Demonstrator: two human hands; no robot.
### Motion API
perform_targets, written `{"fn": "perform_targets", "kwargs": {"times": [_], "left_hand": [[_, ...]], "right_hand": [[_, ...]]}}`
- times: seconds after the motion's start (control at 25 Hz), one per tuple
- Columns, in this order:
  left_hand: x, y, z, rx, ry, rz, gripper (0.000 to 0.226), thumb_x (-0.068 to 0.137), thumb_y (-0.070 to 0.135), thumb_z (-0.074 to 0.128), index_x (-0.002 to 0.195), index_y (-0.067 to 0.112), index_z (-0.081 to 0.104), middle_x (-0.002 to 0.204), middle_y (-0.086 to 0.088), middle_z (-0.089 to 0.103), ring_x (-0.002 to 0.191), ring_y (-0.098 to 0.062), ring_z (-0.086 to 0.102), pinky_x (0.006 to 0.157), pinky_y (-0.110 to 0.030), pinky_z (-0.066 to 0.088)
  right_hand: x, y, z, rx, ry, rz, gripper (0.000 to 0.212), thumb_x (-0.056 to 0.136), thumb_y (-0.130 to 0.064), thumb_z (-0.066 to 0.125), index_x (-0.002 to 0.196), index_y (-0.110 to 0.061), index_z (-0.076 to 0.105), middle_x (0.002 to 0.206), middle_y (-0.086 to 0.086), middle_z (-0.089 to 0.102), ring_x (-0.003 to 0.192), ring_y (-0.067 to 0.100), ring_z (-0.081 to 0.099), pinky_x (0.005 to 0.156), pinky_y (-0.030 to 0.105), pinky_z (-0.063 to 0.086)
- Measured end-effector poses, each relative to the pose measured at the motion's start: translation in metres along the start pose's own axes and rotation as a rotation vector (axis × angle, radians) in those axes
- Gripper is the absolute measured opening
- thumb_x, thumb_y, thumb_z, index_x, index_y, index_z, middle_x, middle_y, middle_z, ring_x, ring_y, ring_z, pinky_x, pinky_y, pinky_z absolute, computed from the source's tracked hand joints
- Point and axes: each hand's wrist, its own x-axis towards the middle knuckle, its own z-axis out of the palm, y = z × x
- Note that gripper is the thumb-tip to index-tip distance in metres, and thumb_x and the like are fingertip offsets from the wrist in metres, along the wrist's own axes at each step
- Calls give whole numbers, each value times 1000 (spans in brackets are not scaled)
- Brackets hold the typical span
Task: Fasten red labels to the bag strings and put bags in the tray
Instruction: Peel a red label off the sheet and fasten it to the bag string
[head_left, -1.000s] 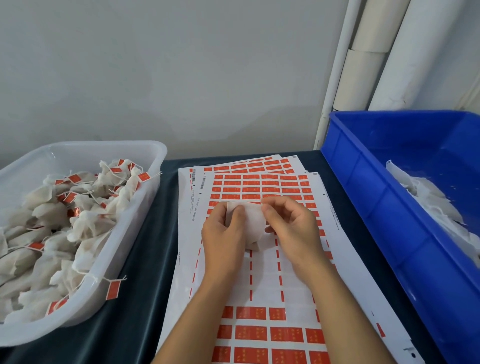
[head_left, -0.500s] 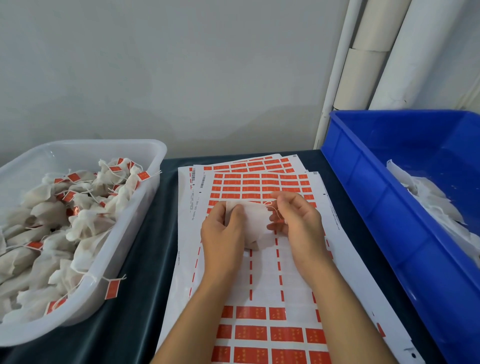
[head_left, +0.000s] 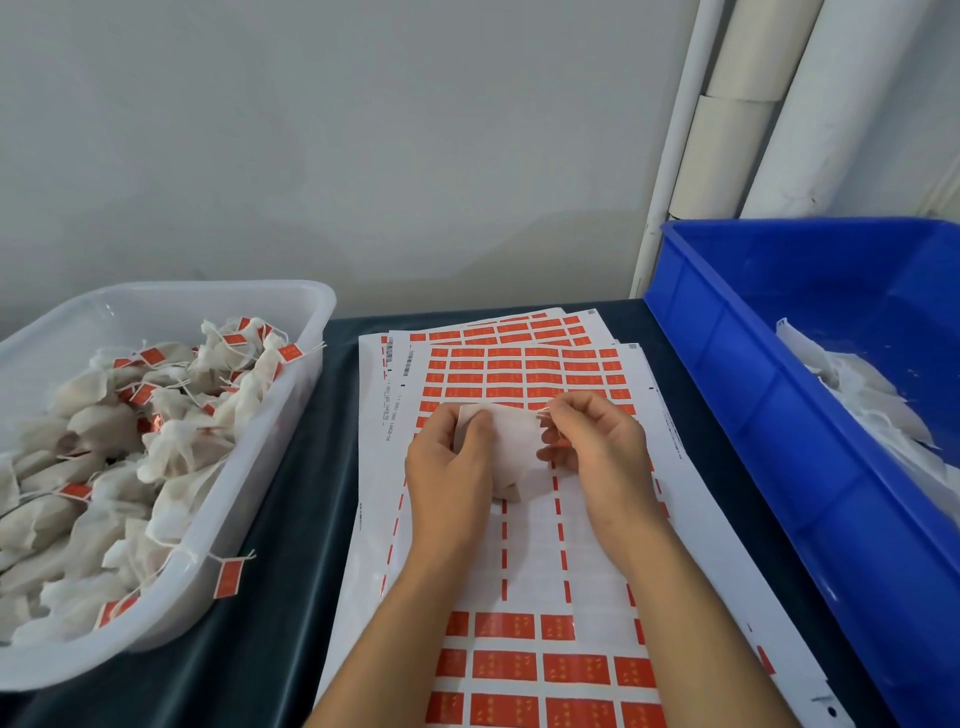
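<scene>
Both hands work 1 white mesh bag (head_left: 511, 441) above the top label sheet (head_left: 530, 545), near the middle of the dark tabletop (head_left: 291, 545). My left hand (head_left: 449, 467) grips the bag's left side, thumb curled over its upper corner. My right hand (head_left: 597, 447) pinches the thin bag string (head_left: 544, 411) at the bag's upper right corner, fingertips drawn narrow.

As I judge it, the string is being freed for a label. The step goes best if the left hand keeps the bag steady while the right draws the string out straight, so a red label (head_left: 504, 625) can fold evenly around it.

Labelled bags fill the clear plastic tray (head_left: 311, 306) at the tabletop's left edge; 1 tag hangs over its near wall. Unlabelled bags lie in the blue crate (head_left: 737, 395) at the right edge.

Writing: small barcodes and a line of digits run along the sheets' left margins, too small to read surely. The labels carry pale marks I cannot make out.
</scene>
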Motion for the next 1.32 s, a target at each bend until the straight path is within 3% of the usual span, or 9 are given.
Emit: {"fn": "perform_targets", "kwargs": {"times": [0.16,0.28,0.52,0.72,0.84,0.96,1.08,1.2,1.32], "left_hand": [[0,0,0,-11,2,-9,12,104,35,60,97,29,69,97,40,69,95,12,68,60,-3,49],[0,0,0,-12,-4,-8,12,104,36,60,98,29,68,96,43,68,94,13,68,59,-1,48],[0,-1,0,-24,-1,1,12,104,36,60,103,28,69,101,40,69,97,12,67,63,0,48],[2,-1,-1,-27,12,4,11,104,33,60,102,27,69,101,30,72,98,7,69,64,-3,51],[0,1,1,17,-9,21,13,105,34,60,97,27,68,98,28,72,96,6,68,65,-4,52],[-2,4,0,65,-77,39,15,104,38,60,93,29,66,94,26,70,93,5,67,62,-4,50],[-5,8,-2,143,-268,89,15,95,53,62,98,40,69,97,32,68,94,9,65,61,-5,50],[-6,9,0,164,-421,93,23,93,55,62,97,35,74,89,13,75,83,-9,73,66,-28,63],[-2,9,-4,105,-457,86,36,93,57,56,97,25,72,86,4,71,81,-17,69,68,-22,56]], "right_hand": [[4,-4,-1,178,42,75,14,102,-22,62,94,-22,74,95,1,77,88,22,74,74,31,61],[3,-5,-2,149,18,47,15,103,-29,60,102,-19,71,98,-3,76,90,19,73,73,30,61],[-3,-5,0,-56,-129,-98,23,91,-54,63,113,-48,67,114,-26,69,105,-2,66,72,17,59],[-4,3,-1,-284,-70,-167,7,98,-41,66,95,-37,71,90,-21,72,86,2,69,65,13,56],[-2,2,-3,-421,51,-229,8,96,-44,64,90,-39,66,84,-25,69,87,-8,66,62,6,50],[-4,-1,-3,-495,99,-296,8,96,-40,64,89,-43,61,88,-36,62,93,-19,59,65,1,43],[-4,-1,-2,-462,126,-322,9,99,-36,63,90,-38,61,91,-28,65,94,-10,63,72,9,49],[-3,-1,-2,-444,159,-309,12,101,-36,61,89,-37,59,91,-22,66,95,-8,61,68,11,49],[-2,-1,-2,-467,192,-352,11,101,-33,60,91,-34,60,89,-23,66,91,-4,63,66,9,49]]}}
